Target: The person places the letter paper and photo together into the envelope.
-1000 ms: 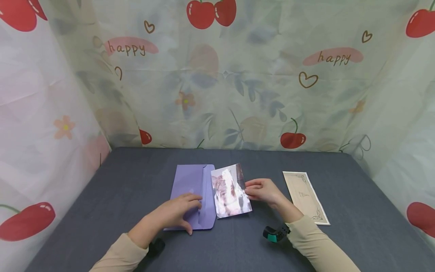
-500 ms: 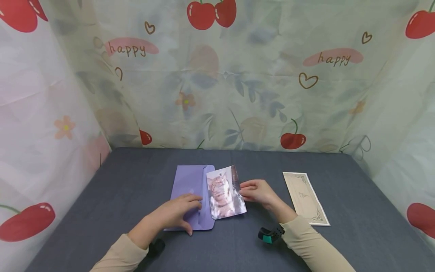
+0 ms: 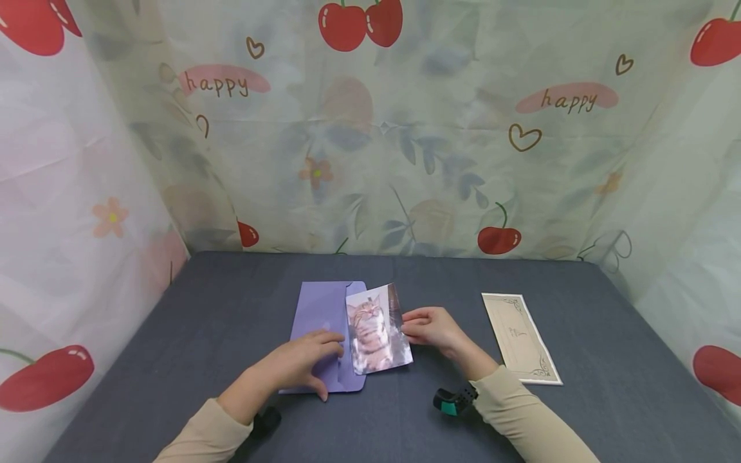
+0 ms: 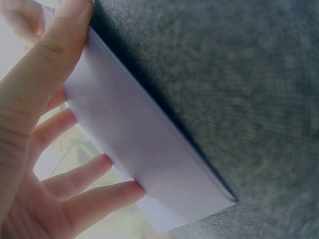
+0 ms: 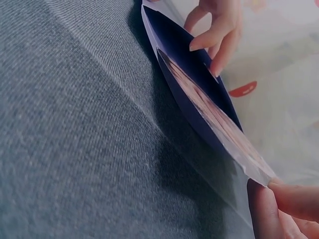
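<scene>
My left hand [image 3: 309, 359] rests on a purple envelope [image 3: 321, 302], its fingers spread over the upper side. In the left wrist view the thumb lies at one edge of the envelope, with fingertips touching its surface. From the right wrist view, the dark inner side of the envelope [image 5: 172, 37] shows at its gaping mouth. My right hand [image 3: 431, 328] pinches the right edge of a glossy photo [image 3: 376, 334] of a striped cat between thumb and fingers. The photo slants slightly, and its left edge overlaps the envelope's right-hand flap.
A cream card [image 3: 518, 337] with ornate corners lies to the right of my right forearm. Dark grey cloth covers the table [image 3: 243, 289]. A cherry-patterned curtain [image 3: 370, 193] stands behind it and at both sides.
My right hand has moved left with the photo, bringing its left edge from beside the envelope onto the flap. My left hand and the cream card have stayed in place.
</scene>
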Action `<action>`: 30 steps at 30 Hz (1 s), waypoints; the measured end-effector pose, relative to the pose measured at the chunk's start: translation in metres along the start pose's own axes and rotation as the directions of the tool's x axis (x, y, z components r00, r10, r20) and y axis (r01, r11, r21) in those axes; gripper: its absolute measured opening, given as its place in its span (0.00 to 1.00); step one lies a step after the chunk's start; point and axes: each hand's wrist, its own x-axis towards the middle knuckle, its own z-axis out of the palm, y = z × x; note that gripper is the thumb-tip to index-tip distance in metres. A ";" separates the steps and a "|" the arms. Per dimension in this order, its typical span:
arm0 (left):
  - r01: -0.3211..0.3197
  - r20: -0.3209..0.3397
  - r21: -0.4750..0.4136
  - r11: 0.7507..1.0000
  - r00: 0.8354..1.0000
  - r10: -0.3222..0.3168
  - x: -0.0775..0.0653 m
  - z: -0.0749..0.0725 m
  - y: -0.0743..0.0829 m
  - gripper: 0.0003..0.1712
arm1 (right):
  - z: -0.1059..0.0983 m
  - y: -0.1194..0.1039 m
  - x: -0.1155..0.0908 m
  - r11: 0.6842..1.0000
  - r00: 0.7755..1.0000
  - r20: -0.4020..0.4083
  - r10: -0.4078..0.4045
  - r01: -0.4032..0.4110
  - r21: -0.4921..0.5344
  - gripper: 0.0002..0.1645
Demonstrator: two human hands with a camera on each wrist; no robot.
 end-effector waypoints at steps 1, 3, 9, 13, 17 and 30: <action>-0.002 -0.003 0.002 1.000 1.000 0.002 0.000 0.000 0.000 0.35 | 0.001 0.000 0.000 1.000 1.000 0.000 0.002 -0.002 -0.002 0.21; -0.007 -0.008 0.007 1.000 1.000 0.008 0.000 0.000 0.000 0.35 | 0.002 0.000 0.001 1.000 1.000 -0.009 0.010 -0.010 -0.005 0.20; -0.013 -0.013 0.022 1.000 1.000 0.013 0.000 0.001 0.000 0.35 | 0.007 -0.002 0.000 0.999 0.999 -0.030 0.037 -0.038 -0.027 0.19; -0.016 -0.015 0.027 1.000 1.000 0.016 0.001 0.001 0.001 0.36 | 0.009 -0.001 0.001 0.998 0.998 -0.035 0.047 -0.048 -0.029 0.19; -0.029 -0.029 0.030 0.999 0.999 0.030 0.001 0.001 0.000 0.36 | 0.011 -0.001 0.002 0.999 0.999 -0.030 0.042 -0.042 -0.020 0.19; -0.026 -0.027 0.034 0.999 0.999 0.027 0.001 0.002 0.000 0.36 | 0.017 0.000 0.003 0.999 0.999 -0.017 0.038 -0.038 -0.005 0.19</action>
